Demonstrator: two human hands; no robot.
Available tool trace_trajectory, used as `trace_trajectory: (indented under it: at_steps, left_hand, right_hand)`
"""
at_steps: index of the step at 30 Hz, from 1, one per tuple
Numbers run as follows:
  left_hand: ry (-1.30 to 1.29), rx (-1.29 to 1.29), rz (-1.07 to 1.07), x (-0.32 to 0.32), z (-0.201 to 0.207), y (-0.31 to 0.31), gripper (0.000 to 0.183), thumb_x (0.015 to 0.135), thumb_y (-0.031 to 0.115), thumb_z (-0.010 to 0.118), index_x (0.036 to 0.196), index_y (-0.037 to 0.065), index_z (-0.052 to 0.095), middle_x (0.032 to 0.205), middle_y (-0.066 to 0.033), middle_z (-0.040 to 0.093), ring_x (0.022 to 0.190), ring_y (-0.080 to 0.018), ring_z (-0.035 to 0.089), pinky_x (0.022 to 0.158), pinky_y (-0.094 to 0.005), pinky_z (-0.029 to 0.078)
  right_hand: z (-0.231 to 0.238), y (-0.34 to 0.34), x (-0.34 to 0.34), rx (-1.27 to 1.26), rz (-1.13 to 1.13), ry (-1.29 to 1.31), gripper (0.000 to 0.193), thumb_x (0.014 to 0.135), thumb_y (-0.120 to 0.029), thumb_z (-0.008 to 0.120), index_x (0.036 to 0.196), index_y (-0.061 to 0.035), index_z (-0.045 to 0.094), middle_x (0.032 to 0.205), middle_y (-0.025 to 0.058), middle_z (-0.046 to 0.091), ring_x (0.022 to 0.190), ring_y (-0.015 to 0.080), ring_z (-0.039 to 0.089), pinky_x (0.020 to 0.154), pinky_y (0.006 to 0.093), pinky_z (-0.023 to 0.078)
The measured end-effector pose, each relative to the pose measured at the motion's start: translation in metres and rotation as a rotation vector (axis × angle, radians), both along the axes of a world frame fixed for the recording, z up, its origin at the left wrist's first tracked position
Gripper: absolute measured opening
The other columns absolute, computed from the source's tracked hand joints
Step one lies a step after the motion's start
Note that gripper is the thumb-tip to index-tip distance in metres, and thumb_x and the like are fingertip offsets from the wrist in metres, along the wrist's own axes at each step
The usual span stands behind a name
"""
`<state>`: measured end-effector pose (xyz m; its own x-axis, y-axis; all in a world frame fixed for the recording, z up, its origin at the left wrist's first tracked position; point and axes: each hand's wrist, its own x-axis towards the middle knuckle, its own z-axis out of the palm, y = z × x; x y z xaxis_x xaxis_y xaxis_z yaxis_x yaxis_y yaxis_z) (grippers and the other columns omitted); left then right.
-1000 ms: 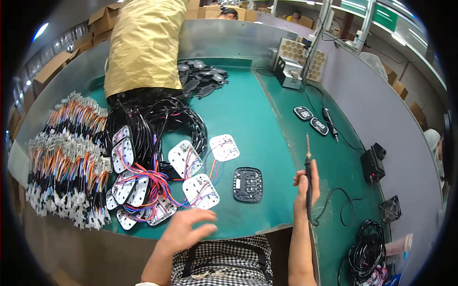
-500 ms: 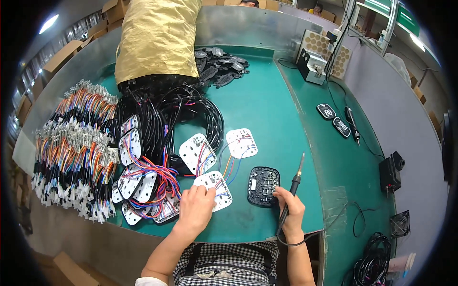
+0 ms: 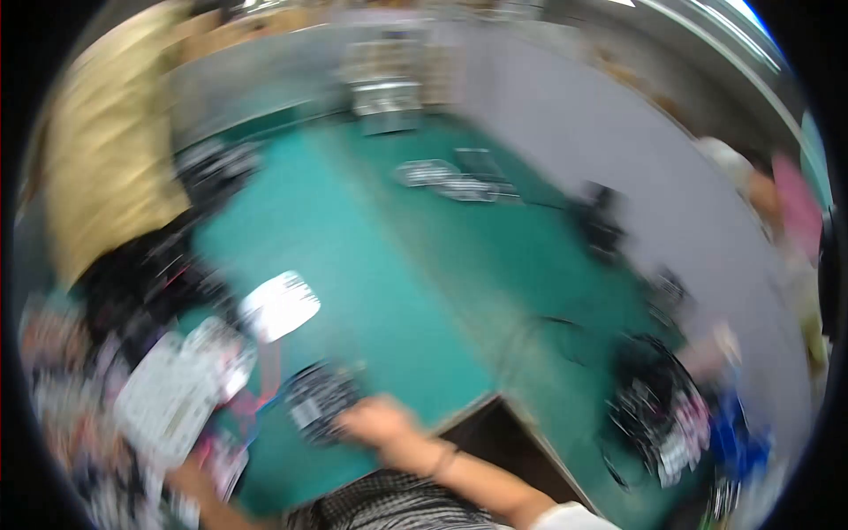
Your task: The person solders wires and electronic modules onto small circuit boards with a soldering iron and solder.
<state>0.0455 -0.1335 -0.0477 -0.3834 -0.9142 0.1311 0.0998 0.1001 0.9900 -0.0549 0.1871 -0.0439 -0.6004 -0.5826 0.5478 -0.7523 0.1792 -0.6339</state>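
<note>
Head view, blurred: a green worktop [image 3: 300, 212] spreads ahead of the fingers of the left hand [image 3: 189, 480] and right hand [image 3: 384, 426]. A yellow sack [image 3: 115, 150] stands far beyond the left fingers. Well rightward of the right fingers lies a black cable coil [image 3: 643, 389]. A white panel [image 3: 166, 397] adjoins the left fingers; their grasp is unclear. A black housing [image 3: 320, 397] meets the right fingers' left side; whether they clench it, I cannot tell.

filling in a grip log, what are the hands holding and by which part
The left hand seems to hold a white board by its near edge; the right hand is at the black casing, but blur hides any grip.
</note>
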Motion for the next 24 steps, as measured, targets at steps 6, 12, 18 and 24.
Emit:
trace_trajectory:
  at_steps: [6,12,18,24]
  left_hand:
    - [-0.498,-1.002,-0.653,-0.054,0.051,0.091,0.031,0.094,0.021,0.048,0.112,-0.002,0.059,0.108,-0.0209,0.061,0.100,-0.0321,0.058,0.095,-0.0403,0.038]
    - [-0.545,-1.341,-0.755,-0.050,0.043,0.116,0.027,0.088,0.019,0.059,0.110,0.004,0.063,0.098,-0.0207,0.063,0.089,-0.0349,0.060,0.077,-0.0421,0.048]
    - [-0.512,-1.284,-0.977,-0.058,0.050,0.113,0.030,0.086,0.021,0.061,0.114,0.011,0.062,0.103,-0.0211,0.060,0.093,-0.0376,0.058,0.079,-0.0416,0.048]
    - [-0.427,-1.308,-0.998,-0.073,0.018,0.087,0.032,0.085,0.024,0.061,0.112,0.007,0.063,0.093,-0.0156,0.061,0.079,-0.0318,0.060,0.069,-0.0369,0.049]
  right_hand:
    - [-0.016,-0.007,0.013,-0.171,0.030,-0.103,0.012,0.078,-0.016,0.057,0.078,-0.0060,0.049,0.066,0.0120,0.051,0.061,0.0256,0.051,0.056,0.0356,0.039]
    - [-0.018,-0.016,0.032,-0.407,0.066,-0.682,0.040,0.087,-0.038,0.056,0.085,0.0007,0.063,0.071,0.0053,0.062,0.066,0.0140,0.056,0.061,0.0290,0.044]
    - [-0.034,-0.031,0.018,-0.370,0.086,-0.535,0.024,0.088,-0.026,0.056,0.089,-0.0025,0.058,0.069,0.0078,0.058,0.062,0.0169,0.055,0.054,0.0326,0.042]
    - [-0.026,-0.026,0.012,-0.347,0.124,-0.438,0.008,0.086,-0.011,0.056,0.091,-0.0056,0.053,0.066,0.0110,0.052,0.057,0.0218,0.050,0.050,0.0354,0.038]
